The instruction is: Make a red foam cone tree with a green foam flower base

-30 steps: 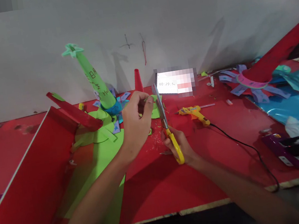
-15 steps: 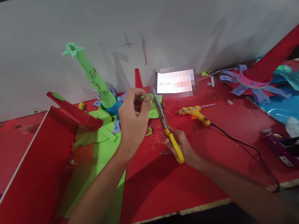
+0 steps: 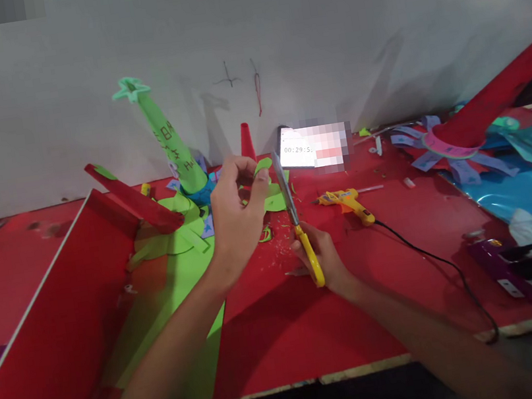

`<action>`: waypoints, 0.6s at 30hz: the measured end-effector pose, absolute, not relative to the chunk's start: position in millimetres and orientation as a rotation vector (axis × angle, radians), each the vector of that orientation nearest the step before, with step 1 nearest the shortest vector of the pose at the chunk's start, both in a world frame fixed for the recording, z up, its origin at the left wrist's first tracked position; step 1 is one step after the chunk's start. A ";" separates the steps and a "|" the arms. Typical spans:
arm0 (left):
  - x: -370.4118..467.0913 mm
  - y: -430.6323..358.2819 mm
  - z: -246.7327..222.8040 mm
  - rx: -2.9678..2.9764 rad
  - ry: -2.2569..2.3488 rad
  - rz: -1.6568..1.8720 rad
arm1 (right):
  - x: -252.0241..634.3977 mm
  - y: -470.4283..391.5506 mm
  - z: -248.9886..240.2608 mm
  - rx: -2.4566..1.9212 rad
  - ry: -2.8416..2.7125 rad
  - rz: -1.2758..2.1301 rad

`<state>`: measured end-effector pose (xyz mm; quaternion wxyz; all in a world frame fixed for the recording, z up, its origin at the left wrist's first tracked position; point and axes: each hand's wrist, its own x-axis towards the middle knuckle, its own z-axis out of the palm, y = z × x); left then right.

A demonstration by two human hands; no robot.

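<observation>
Between the thumb and fingers of my left hand (image 3: pixel 241 213) is pinched a small rounded green piece (image 3: pixel 263 165), apparently foam sheet or paper. My right hand (image 3: pixel 321 251) grips yellow-handled scissors (image 3: pixel 310 256), whose blades point up and away, just right of the green piece. The blades look closed or nearly so. Below and behind my left fingers, another green piece (image 3: pixel 275 199) lies on the red table among small green scraps (image 3: pixel 265 233).
A yellow glue gun (image 3: pixel 346 201) with a black cord lies to the right. A phone (image 3: pixel 298 146) showing a timer leans by the wall. Left stand a green cone (image 3: pixel 170 144) with a star, a red tube (image 3: pixel 138 198) and a red partition (image 3: pixel 62 310). A purple box (image 3: pixel 498 265) sits far right.
The green piece has turned up and shows more of its face above my left thumb. The scissors have shifted slightly right, away from it.
</observation>
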<state>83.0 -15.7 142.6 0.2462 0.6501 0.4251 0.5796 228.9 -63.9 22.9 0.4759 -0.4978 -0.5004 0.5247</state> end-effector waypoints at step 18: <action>85.6 -50.2 172.6 2.072 1.067 1.534 | 206.4 -81.2 16.4 -1.290 -2.153 0.559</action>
